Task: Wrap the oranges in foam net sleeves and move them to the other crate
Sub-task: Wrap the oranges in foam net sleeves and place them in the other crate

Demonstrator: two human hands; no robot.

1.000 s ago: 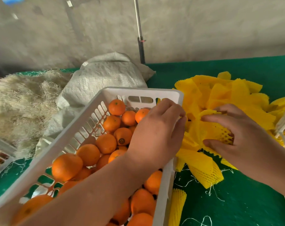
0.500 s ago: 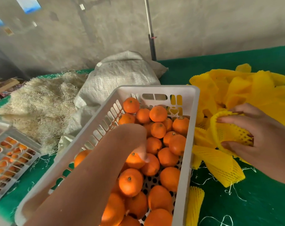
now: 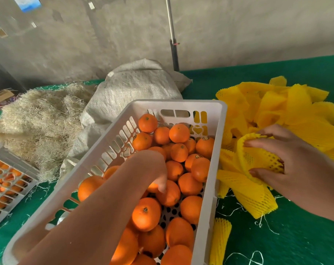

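Note:
A white slotted crate in front of me holds several loose oranges. My left hand reaches down into it, its fingers curled round an orange that shows only as a sliver under the fingertips. To the right, on the green cloth, lies a heap of yellow foam net sleeves. My right hand grips one yellow sleeve, thumb below and fingers over its top, holding its mouth open.
A second crate with oranges sits at the left edge. Behind it lie a pile of straw and a grey woven sack. A metal pole stands by the concrete wall. One loose sleeve lies beside the crate.
My left hand left the sleeves, crossed the rim and went down among the oranges, where it now closes on one. My right hand kept its hold on the sleeve.

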